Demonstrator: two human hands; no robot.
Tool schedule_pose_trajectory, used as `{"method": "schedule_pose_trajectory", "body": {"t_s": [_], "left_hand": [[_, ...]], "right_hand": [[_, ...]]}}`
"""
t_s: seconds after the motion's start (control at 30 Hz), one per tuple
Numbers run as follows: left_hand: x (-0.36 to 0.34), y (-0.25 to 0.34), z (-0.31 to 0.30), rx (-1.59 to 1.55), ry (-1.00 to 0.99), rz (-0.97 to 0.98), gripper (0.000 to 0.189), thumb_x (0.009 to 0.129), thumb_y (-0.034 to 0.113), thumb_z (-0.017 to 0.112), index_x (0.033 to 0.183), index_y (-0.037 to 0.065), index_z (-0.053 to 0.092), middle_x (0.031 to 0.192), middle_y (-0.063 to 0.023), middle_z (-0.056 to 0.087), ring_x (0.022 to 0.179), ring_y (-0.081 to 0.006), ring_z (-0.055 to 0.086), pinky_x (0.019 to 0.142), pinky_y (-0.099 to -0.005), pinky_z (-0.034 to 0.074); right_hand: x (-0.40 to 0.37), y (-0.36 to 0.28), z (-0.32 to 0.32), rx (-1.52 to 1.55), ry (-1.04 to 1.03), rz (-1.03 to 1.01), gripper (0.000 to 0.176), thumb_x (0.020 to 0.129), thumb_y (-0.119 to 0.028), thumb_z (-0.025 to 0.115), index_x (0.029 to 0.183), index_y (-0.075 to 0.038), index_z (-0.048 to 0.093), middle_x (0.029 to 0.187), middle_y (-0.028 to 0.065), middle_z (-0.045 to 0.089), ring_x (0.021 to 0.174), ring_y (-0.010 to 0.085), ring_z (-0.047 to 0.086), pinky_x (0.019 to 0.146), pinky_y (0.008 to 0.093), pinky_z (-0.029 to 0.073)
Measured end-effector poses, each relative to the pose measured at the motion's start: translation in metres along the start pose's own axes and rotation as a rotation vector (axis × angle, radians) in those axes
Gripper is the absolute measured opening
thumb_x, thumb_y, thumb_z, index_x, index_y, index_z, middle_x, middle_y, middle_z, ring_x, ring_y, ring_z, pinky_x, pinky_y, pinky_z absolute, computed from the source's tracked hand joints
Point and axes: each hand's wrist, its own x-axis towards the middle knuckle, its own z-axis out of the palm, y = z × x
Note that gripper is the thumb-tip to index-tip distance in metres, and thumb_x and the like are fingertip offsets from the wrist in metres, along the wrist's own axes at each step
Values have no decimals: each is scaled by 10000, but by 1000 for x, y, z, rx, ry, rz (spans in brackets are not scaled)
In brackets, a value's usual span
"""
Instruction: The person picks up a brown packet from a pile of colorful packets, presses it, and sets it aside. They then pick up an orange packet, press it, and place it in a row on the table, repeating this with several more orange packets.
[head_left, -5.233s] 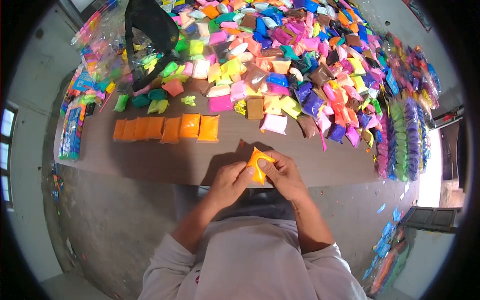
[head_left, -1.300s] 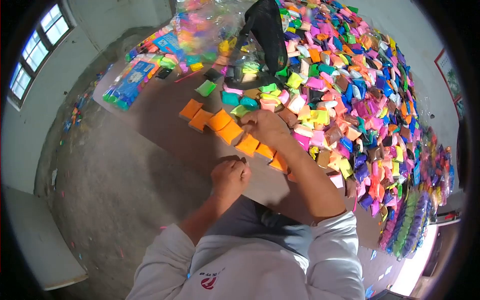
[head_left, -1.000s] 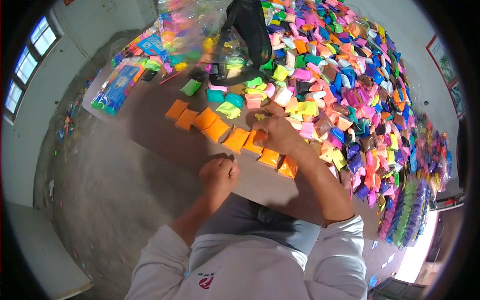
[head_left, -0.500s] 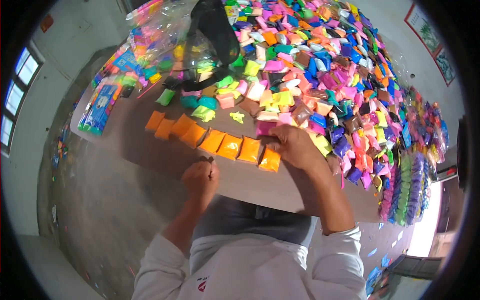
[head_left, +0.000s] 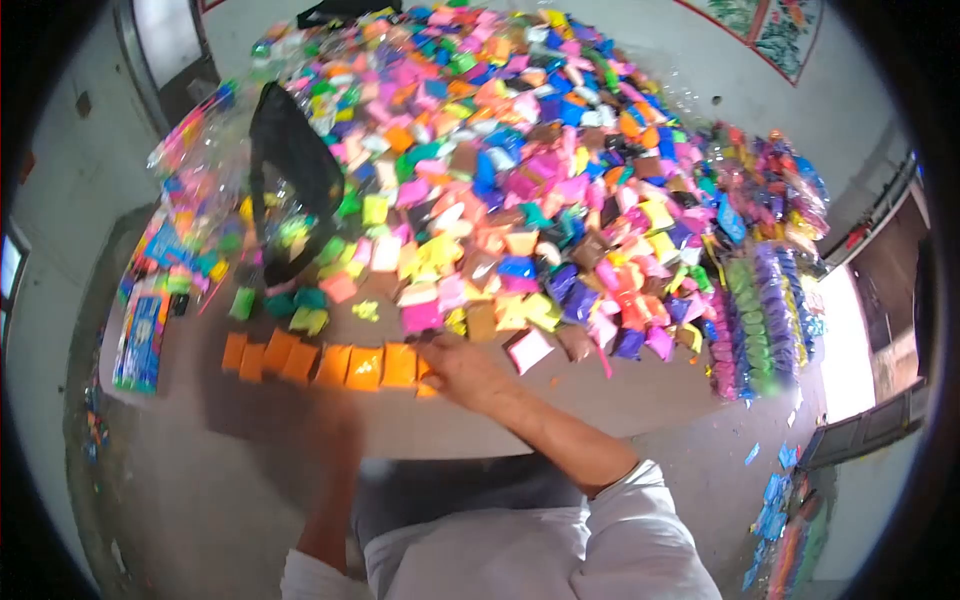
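Note:
A row of several small orange packets (head_left: 365,368) lies along the near side of the table, left of centre. My right hand (head_left: 465,373) is at the right end of that row, its fingers bent and closed at the last packet (head_left: 427,383), which it partly covers. My left hand (head_left: 335,432) is smeared by motion below the row, close to the table's front edge, and its fingers cannot be made out. Just beyond my right fingertips sit a magenta packet (head_left: 421,317) and a brown packet (head_left: 482,322).
A large heap of coloured packets (head_left: 520,180) covers most of the table (head_left: 590,395). A black strap-like item (head_left: 295,165) lies over clear plastic bags at the left. A flat colourful pack (head_left: 142,340) rests at the left edge. Long strips of wrapped packets (head_left: 765,310) stand at the right.
My view has swung, so the table sits further left and the heap shows more fully. My left hand, a fist before, is now blurred. My right hand stays at the row's right end.

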Motion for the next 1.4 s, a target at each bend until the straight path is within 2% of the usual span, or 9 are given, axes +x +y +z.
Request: {"method": "schedule_pose_trajectory", "body": {"t_s": [0.23, 0.3, 0.63, 0.7, 0.93, 1.1, 1.17, 1.2, 1.4], "left_hand": [[18, 24, -22, -27, -3, 31, 310, 827, 118, 576, 568, 57, 416, 534, -110, 434, 511, -313, 478, 477, -427, 345], [17, 24, -24, -18, -23, 44, 315, 826, 119, 580, 568, 58, 410, 542, -109, 439, 511, -307, 479, 479, -425, 349], [12, 17, -19, -4, -36, -11, 315, 815, 129, 598, 563, 60, 423, 535, -103, 453, 511, -302, 497, 486, -411, 371], [11, 14, -20, 18, -63, 0, 294, 807, 151, 610, 571, 60, 461, 548, -107, 486, 518, -292, 517, 495, -404, 384], [32, 34, -38, 15, -195, -97, 263, 800, 189, 625, 598, 51, 526, 576, -123, 526, 528, -291, 536, 502, -409, 394], [34, 38, -40, -5, -268, -105, 269, 794, 176, 623, 576, 59, 517, 568, -122, 518, 539, -301, 544, 504, -413, 394], [35, 43, -39, 26, -230, -109, 268, 790, 169, 620, 571, 59, 511, 564, -123, 515, 536, -302, 545, 503, -416, 397], [35, 44, -39, 52, -193, -107, 267, 786, 162, 617, 566, 60, 504, 560, -124, 513, 534, -302, 546, 501, -419, 401], [35, 41, -37, 50, -175, -115, 255, 758, 141, 619, 546, 65, 498, 553, -120, 509, 533, -299, 553, 494, -417, 422]], "right_hand": [[3, -10, -6, -78, -78, 43, 442, 783, -162, 641, 1205, -85, 535, 1106, 155, 530, 991, 333, 566, 822, 409, 488], [2, -6, -1, -49, 37, -107, 369, 799, -186, 632, 1148, -82, 574, 1061, 139, 556, 966, 325, 578, 798, 404, 497], [33, 31, -42, -114, 179, -83, 172, 735, -147, 668, 850, -34, 610, 840, 138, 602, 843, 312, 590, 713, 413, 495], [44, 49, -52, -150, 413, -205, 157, 698, -119, 679, 756, -30, 563, 781, 130, 599, 779, 323, 580, 673, 421, 479], [102, 75, -122, -198, 324, -24, 107, 749, -137, 638, 772, -41, 597, 718, 157, 600, 701, 354, 592, 609, 428, 458], [179, 123, -109, 16, 322, 21, 143, 814, -156, 586, 866, -46, 661, 789, 174, 638, 712, 360, 619, 631, 430, 482], [206, 135, -93, -100, 243, -78, 199, 834, -162, 558, 974, -92, 681, 835, 184, 648, 773, 359, 633, 668, 428, 500], [215, 133, -87, -243, 197, 101, 193, 834, -175, 559, 964, -102, 683, 814, 184, 654, 775, 352, 639, 669, 439, 508], [244, 144, -67, -450, 278, -45, 179, 823, -224, 586, 935, -130, 689, 809, 182, 656, 767, 352, 642, 673, 444, 514]]}}
